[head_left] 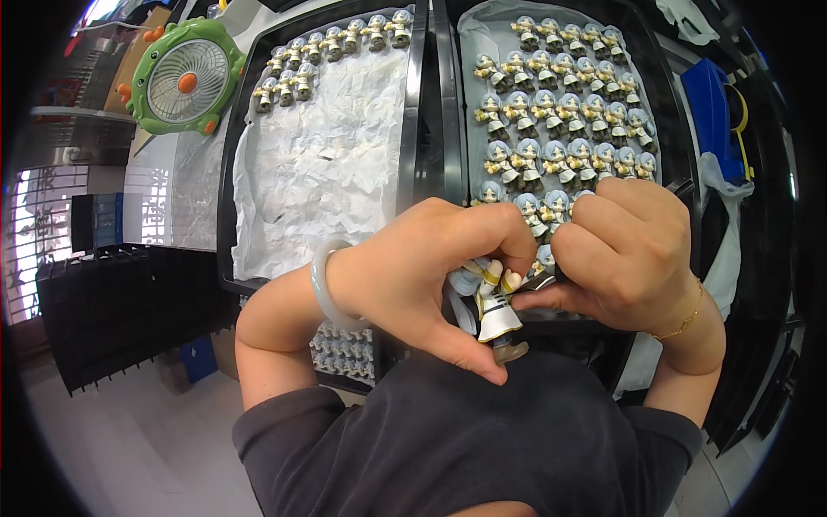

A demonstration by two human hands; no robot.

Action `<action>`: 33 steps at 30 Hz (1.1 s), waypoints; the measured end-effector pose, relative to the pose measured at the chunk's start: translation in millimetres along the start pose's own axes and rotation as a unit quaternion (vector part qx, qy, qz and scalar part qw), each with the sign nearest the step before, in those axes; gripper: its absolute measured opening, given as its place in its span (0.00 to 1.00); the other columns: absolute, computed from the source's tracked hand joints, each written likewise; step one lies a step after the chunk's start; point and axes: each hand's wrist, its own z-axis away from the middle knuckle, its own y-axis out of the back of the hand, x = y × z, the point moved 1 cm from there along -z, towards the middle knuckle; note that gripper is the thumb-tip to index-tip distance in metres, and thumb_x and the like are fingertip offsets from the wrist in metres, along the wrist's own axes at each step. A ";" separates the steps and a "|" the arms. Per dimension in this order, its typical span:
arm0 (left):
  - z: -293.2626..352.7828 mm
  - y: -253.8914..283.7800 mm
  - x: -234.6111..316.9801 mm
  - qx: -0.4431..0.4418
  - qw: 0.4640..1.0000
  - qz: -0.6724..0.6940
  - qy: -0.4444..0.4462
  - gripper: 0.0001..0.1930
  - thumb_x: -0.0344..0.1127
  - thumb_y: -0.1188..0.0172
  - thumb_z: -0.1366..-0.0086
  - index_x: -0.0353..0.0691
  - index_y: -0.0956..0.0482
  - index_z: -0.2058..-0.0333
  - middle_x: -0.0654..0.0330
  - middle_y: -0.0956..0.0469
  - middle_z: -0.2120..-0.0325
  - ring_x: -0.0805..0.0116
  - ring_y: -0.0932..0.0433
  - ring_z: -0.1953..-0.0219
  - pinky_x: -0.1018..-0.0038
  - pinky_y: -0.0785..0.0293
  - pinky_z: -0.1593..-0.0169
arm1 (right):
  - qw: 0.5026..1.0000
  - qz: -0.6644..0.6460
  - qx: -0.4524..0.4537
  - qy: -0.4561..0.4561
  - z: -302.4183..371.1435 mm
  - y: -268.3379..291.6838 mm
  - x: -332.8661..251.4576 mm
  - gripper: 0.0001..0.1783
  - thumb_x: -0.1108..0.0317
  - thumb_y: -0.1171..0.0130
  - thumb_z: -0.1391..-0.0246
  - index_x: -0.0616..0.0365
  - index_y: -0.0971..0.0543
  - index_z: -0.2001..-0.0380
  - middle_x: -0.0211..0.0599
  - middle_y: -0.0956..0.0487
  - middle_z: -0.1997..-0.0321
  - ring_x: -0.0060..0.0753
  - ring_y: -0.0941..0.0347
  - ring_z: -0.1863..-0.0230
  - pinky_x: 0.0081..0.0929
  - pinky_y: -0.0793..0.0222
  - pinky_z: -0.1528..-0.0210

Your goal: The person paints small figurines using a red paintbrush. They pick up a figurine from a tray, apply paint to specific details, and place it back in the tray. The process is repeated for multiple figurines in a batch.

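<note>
My left hand [422,276] is closed around a small figurine [498,314] with pale blue hair, a white dress edged in gold and brown boots. The figurine is tilted in front of my chest, its head mostly covered by my fingers. Close beside it, my right hand [620,258] is curled into a fist around a thin dark tool [541,282]. Its flat tip shows near the figurine's upper body; the rest is hidden in my fist, so its exact kind is unclear. My right thumb reaches toward the figurine.
A black tray at the right holds rows of similar figurines [544,108]. In the left tray, lined with crumpled white paper [319,172], several figurines [334,43] stand along the far end. A green fan [187,79] stands far left; a blue bin [713,121] far right.
</note>
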 end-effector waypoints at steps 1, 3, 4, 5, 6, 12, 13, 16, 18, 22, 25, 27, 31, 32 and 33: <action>-0.5 -0.1 -1.1 -0.002 1.000 -0.005 -0.001 0.30 0.46 0.28 0.64 0.36 0.34 0.68 0.59 0.31 0.76 0.63 0.29 0.76 0.76 0.33 0.73 | 1.000 0.004 -0.005 0.000 0.9 -0.5 0.3 0.26 0.47 0.40 0.70 0.53 0.39 0.92 0.28 0.46 0.88 0.28 0.47 0.88 0.24 0.54 0.87; -1.4 -0.4 -3.0 -0.007 1.000 -0.016 -0.002 0.29 0.47 0.28 0.64 0.36 0.34 0.68 0.59 0.31 0.76 0.62 0.29 0.77 0.76 0.33 0.74 | 1.000 0.015 -0.011 -0.001 2.1 -0.8 0.4 0.25 0.46 0.40 0.70 0.53 0.39 0.92 0.27 0.46 0.88 0.27 0.47 0.87 0.24 0.54 0.86; -1.8 -0.5 -3.2 -0.010 1.000 -0.020 0.000 0.29 0.47 0.29 0.64 0.36 0.34 0.69 0.59 0.31 0.76 0.62 0.29 0.77 0.76 0.33 0.74 | 1.000 0.021 -0.012 -0.001 2.1 0.0 -0.2 0.25 0.47 0.40 0.70 0.53 0.39 0.92 0.27 0.46 0.88 0.27 0.47 0.87 0.24 0.54 0.86; -2.2 -0.5 -3.3 -0.013 1.000 -0.024 0.002 0.29 0.48 0.29 0.63 0.36 0.34 0.69 0.59 0.31 0.76 0.62 0.29 0.78 0.76 0.33 0.74 | 1.000 0.027 -0.014 -0.001 2.4 0.7 -0.7 0.25 0.47 0.40 0.70 0.53 0.39 0.91 0.27 0.46 0.88 0.27 0.46 0.87 0.24 0.54 0.86; -2.5 -0.7 -3.5 -0.016 0.999 -0.028 0.004 0.29 0.48 0.29 0.63 0.37 0.34 0.69 0.59 0.31 0.76 0.61 0.29 0.78 0.75 0.33 0.75 | 0.999 0.030 -0.015 0.001 3.0 1.6 -1.1 0.24 0.47 0.40 0.70 0.53 0.39 0.91 0.27 0.46 0.88 0.27 0.46 0.87 0.23 0.54 0.86; -1.7 -5.8 -7.3 -0.037 0.999 -0.017 0.010 0.29 0.49 0.30 0.63 0.37 0.34 0.70 0.60 0.31 0.77 0.61 0.30 0.79 0.75 0.33 0.76 | 0.999 0.023 -0.010 0.021 6.6 1.3 -0.7 0.23 0.49 0.39 0.71 0.53 0.38 0.91 0.27 0.47 0.88 0.26 0.47 0.87 0.22 0.55 0.86; -1.9 -5.6 -7.2 -0.034 0.999 -0.019 0.007 0.29 0.49 0.30 0.63 0.37 0.34 0.70 0.60 0.31 0.77 0.61 0.30 0.79 0.75 0.34 0.76 | 0.999 0.021 -0.004 0.025 6.6 1.1 0.6 0.23 0.49 0.39 0.71 0.53 0.38 0.91 0.26 0.47 0.88 0.26 0.47 0.87 0.22 0.55 0.86; -2.2 -5.1 -6.8 -0.030 0.999 -0.020 0.003 0.28 0.49 0.30 0.62 0.37 0.34 0.70 0.60 0.31 0.77 0.62 0.30 0.80 0.75 0.34 0.77 | 0.999 0.031 0.006 0.025 6.6 2.6 0.5 0.24 0.49 0.39 0.72 0.53 0.38 0.91 0.26 0.47 0.88 0.26 0.47 0.87 0.22 0.55 0.86; -2.1 -5.5 -7.6 -0.033 0.999 -0.011 0.008 0.28 0.49 0.30 0.62 0.38 0.34 0.70 0.60 0.31 0.77 0.62 0.29 0.80 0.75 0.34 0.77 | 0.999 0.036 0.008 0.021 6.5 2.9 0.4 0.24 0.49 0.39 0.72 0.53 0.38 0.91 0.26 0.47 0.88 0.26 0.47 0.87 0.22 0.55 0.86; -0.8 -6.5 -7.9 -0.033 0.999 -0.007 0.020 0.28 0.49 0.30 0.62 0.38 0.34 0.70 0.60 0.31 0.78 0.62 0.29 0.79 0.75 0.34 0.77 | 0.999 0.030 0.004 0.018 7.1 1.8 0.2 0.23 0.49 0.39 0.72 0.54 0.37 0.91 0.26 0.46 0.88 0.26 0.47 0.87 0.22 0.55 0.86; -1.3 -5.6 -7.3 -0.036 0.999 -0.014 0.024 0.28 0.49 0.30 0.62 0.38 0.34 0.70 0.60 0.31 0.78 0.61 0.29 0.79 0.75 0.34 0.77 | 1.000 0.026 0.001 0.016 7.3 0.5 0.2 0.23 0.49 0.39 0.71 0.54 0.37 0.90 0.26 0.46 0.88 0.26 0.47 0.87 0.22 0.55 0.86; -1.6 -4.6 -5.4 -0.036 0.999 -0.025 0.024 0.28 0.49 0.30 0.62 0.38 0.34 0.70 0.60 0.31 0.78 0.61 0.29 0.79 0.75 0.34 0.77 | 1.000 0.026 -0.001 0.014 7.1 -0.2 -0.4 0.23 0.49 0.40 0.71 0.54 0.37 0.90 0.27 0.46 0.88 0.26 0.47 0.87 0.22 0.55 0.86; -2.7 -4.7 -6.5 -0.031 0.999 -0.027 0.030 0.28 0.49 0.30 0.62 0.38 0.34 0.70 0.60 0.31 0.78 0.61 0.29 0.79 0.75 0.34 0.77 | 0.999 0.041 -0.022 0.001 7.1 0.7 -2.0 0.23 0.49 0.40 0.70 0.53 0.37 0.90 0.27 0.46 0.88 0.26 0.46 0.86 0.23 0.54 0.85; -3.2 -4.6 -6.3 -0.031 0.999 -0.026 0.032 0.28 0.49 0.30 0.63 0.38 0.34 0.70 0.60 0.31 0.78 0.61 0.29 0.79 0.75 0.34 0.77 | 0.998 0.047 -0.028 -0.002 7.2 1.4 -2.5 0.23 0.48 0.41 0.70 0.53 0.37 0.90 0.27 0.46 0.88 0.26 0.46 0.86 0.23 0.54 0.85; -3.7 -4.6 -6.3 -0.031 0.999 -0.025 0.035 0.28 0.49 0.30 0.63 0.38 0.34 0.70 0.60 0.31 0.78 0.61 0.29 0.79 0.75 0.34 0.77 | 0.998 0.053 -0.035 -0.004 7.6 2.2 -2.6 0.23 0.48 0.41 0.70 0.53 0.37 0.91 0.27 0.46 0.88 0.26 0.46 0.86 0.23 0.54 0.85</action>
